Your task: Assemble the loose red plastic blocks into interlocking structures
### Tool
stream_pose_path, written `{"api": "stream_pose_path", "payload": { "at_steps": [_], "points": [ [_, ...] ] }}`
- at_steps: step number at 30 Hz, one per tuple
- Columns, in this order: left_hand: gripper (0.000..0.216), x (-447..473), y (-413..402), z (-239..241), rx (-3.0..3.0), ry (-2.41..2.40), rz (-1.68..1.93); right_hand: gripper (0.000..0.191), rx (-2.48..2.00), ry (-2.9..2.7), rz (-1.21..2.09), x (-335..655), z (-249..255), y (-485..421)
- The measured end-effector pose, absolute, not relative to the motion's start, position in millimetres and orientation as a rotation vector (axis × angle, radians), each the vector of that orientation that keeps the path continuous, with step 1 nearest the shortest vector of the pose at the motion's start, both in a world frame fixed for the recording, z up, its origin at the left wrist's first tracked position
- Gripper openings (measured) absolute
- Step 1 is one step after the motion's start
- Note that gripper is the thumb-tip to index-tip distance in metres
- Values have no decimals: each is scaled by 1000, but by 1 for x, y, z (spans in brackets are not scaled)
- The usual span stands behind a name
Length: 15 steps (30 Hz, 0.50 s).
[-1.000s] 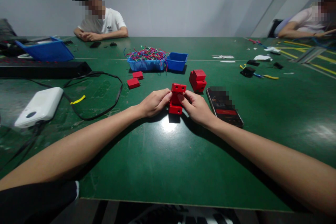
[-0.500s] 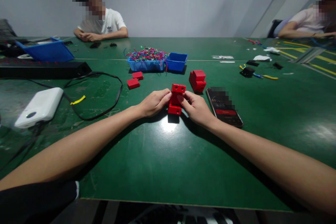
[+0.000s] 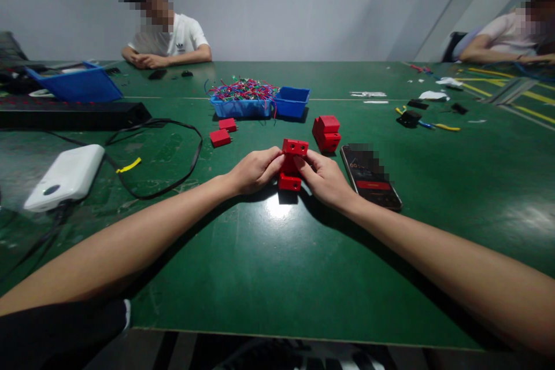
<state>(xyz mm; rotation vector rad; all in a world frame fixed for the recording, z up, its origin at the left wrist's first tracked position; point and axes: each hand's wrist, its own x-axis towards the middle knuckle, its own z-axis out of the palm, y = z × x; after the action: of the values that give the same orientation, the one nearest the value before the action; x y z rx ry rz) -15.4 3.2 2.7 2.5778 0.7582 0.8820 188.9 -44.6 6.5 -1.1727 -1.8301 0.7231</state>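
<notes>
Between my two hands is a red plastic housing (image 3: pixel 290 181) with a stepped shape and round holes in its near faces. My left hand (image 3: pixel 259 170) pinches its left side, thumb and fingers closed. On the other side my right hand (image 3: pixel 325 178) grips it, the thumb lying across its middle. A second red housing (image 3: pixel 327 133) of like shape stands just beyond my right hand. Two small red blocks with metal pins, the nearer block (image 3: pixel 220 138) and the farther block (image 3: pixel 228 125), lie past my left hand.
A phone (image 3: pixel 372 178) lies right of my right hand. Farther back stand a blue bin (image 3: pixel 243 108) of coloured wires and a smaller blue bin (image 3: pixel 292 105). A white power bank (image 3: pixel 67 176) and a black cable (image 3: pixel 197 156) are at left. Two people sit across the table.
The red housing has tilted slightly between my fingers and shifted a touch to the right. Both hands keep their grip in almost the same place.
</notes>
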Motion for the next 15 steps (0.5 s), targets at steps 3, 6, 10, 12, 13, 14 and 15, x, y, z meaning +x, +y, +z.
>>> {"api": "stream_pose_path", "payload": {
  "at_steps": [3, 6, 10, 12, 13, 14, 15],
  "points": [
    [27, -16, 3, 2, 2610, 766, 898, 33, -1165, -1829, 723, 189, 6, -44],
    [27, -16, 2, 2, 2625, 766, 917, 33, -1145, -1818, 729, 188, 5, -44],
    [26, -15, 2, 2, 2625, 767, 925, 30, -1136, -1785, 769, 188, 4, -43],
    [26, -15, 2, 2, 2609, 772, 918, 31, -1139, -1783, 776, 188, 4, -42],
    [26, -15, 2, 3, 2597, 773, 911, 31, -1145, -1787, 773, 188, 4, -42],
    [26, -15, 2, 3, 2584, 771, 902, 32, -1151, -1793, 767, 188, 4, -42],
    [27, -15, 2, 3, 2570, 769, 892, 32, -1157, -1798, 759, 188, 3, -42]
  ]
}}
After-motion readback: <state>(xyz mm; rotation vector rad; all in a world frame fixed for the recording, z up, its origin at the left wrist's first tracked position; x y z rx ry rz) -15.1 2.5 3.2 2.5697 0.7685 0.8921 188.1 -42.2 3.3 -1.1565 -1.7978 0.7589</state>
